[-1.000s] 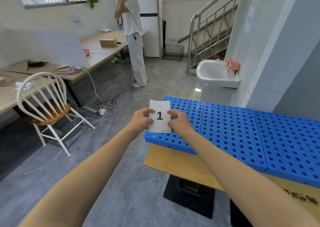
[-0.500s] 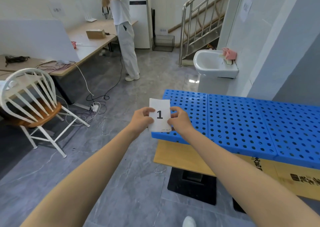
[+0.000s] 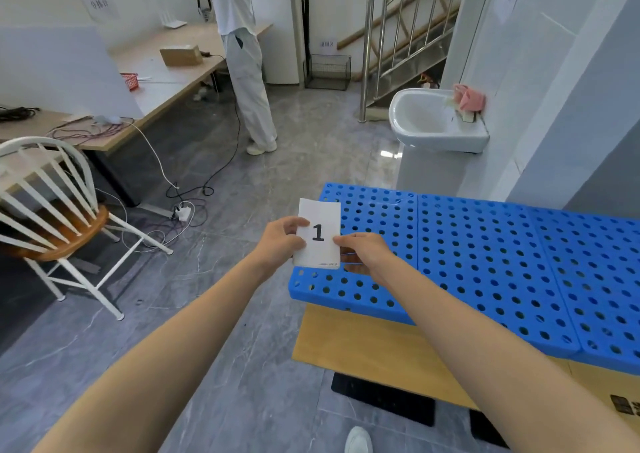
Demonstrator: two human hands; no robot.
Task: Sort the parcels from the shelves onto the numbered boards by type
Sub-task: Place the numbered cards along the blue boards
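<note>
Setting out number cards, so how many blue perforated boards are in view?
3, side by side: left board by the held card, middle board, right board cut off by the frame edge. More may lie beyond.

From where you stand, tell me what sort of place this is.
Likely a makeshift sorting area in an office or workshop: blue perforated boards laid side by side, a card numbered 1, and a wooden desk strewn with cables.
</note>
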